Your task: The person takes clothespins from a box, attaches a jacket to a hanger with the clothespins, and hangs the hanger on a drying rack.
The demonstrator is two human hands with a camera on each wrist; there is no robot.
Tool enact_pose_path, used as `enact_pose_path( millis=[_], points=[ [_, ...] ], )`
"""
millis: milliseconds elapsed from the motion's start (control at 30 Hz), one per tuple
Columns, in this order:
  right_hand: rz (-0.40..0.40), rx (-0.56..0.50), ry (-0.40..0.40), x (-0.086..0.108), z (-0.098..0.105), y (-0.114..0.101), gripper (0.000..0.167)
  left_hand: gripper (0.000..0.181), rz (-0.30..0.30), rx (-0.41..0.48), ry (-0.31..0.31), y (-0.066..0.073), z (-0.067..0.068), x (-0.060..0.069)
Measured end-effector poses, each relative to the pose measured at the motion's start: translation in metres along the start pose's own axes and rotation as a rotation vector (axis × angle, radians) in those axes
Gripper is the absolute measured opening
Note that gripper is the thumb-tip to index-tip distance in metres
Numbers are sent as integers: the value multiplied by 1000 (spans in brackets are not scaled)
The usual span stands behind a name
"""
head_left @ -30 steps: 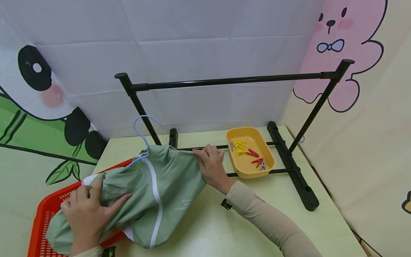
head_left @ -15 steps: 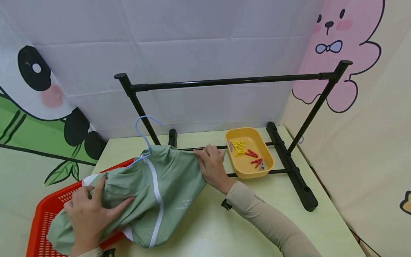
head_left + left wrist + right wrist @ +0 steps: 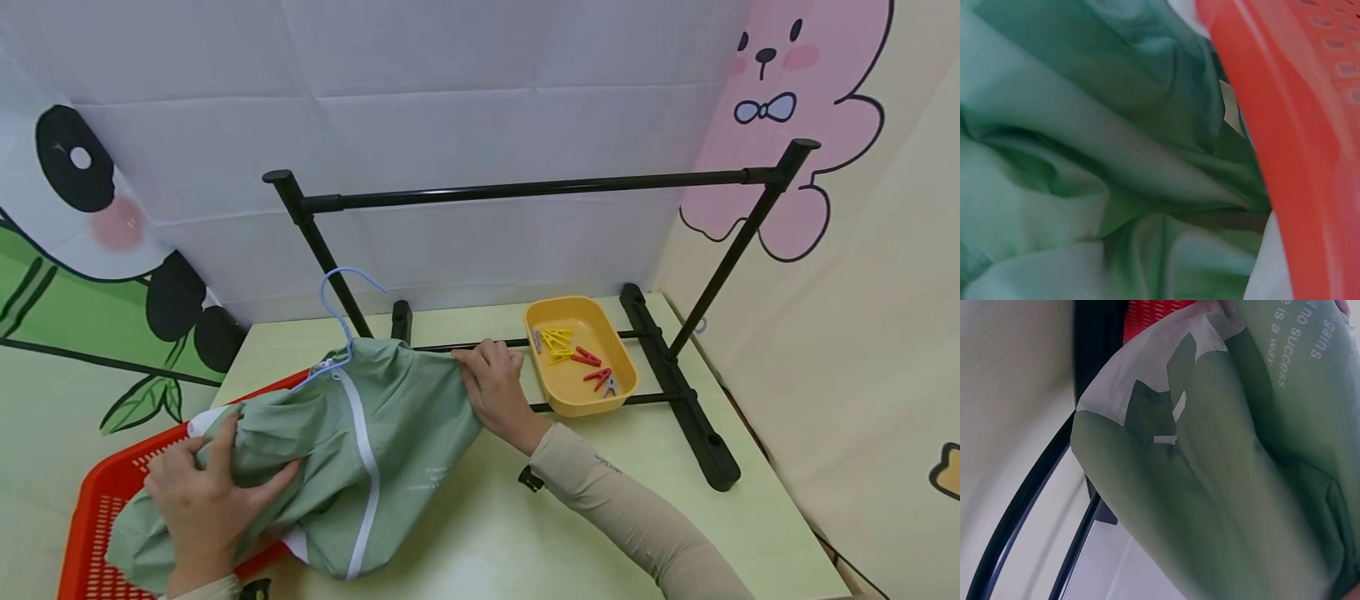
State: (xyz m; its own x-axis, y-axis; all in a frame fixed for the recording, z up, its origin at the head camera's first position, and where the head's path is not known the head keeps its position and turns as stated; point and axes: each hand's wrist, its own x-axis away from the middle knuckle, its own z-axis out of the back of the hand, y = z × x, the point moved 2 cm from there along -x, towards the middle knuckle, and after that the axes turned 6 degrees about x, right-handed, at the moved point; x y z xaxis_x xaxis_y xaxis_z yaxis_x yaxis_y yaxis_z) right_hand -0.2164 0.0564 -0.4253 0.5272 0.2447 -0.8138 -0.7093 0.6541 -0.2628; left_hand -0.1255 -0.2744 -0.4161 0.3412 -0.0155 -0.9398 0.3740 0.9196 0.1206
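Note:
A green zip-up jacket (image 3: 416, 425) with a white zipper strip lies across the basket and the table. A blue hanger (image 3: 347, 329) sticks out at its neck, its hook raised and its left arm lying over the cloth. My right hand (image 3: 498, 392) pinches the jacket's upper right corner. Lower left, my left hand (image 3: 210, 500) rests on the bunched cloth with thumb and index finger spread apart. The left wrist view shows folds of the jacket (image 3: 1116, 137) beside a red rim. In the right wrist view, white lettering and a grey-white part show on the jacket (image 3: 1210, 456).
The red basket (image 3: 97, 508) stands under the jacket at the left. Behind it rises a black rack (image 3: 525, 190) with a top bar. A yellow tray (image 3: 551, 392) with red, yellow and grey clothespins sits on the rack's lower bars. The pale table (image 3: 600, 533) stretches forward.
The hanger's hook has shifted slightly to the right. My left hand has moved only slightly on the cloth, and my right hand keeps its pinch at the corner.

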Motion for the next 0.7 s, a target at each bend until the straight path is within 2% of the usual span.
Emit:
enact_pose_path(
  millis=[67,200,500,700],
  points=[
    [-1,-9,-9,0,0,0,26,87,2,12,11,1,0,-1],
    [5,-8,-27,1,1,1,16,87,3,9,2,-2,-1,2],
    [45,37,-87,1,4,6,18,88,23,-18,-45,-11,-2,9],
    [83,43,-123,0,8,9,18,85,12,-41,-3,-9,-1,9]
  ],
)
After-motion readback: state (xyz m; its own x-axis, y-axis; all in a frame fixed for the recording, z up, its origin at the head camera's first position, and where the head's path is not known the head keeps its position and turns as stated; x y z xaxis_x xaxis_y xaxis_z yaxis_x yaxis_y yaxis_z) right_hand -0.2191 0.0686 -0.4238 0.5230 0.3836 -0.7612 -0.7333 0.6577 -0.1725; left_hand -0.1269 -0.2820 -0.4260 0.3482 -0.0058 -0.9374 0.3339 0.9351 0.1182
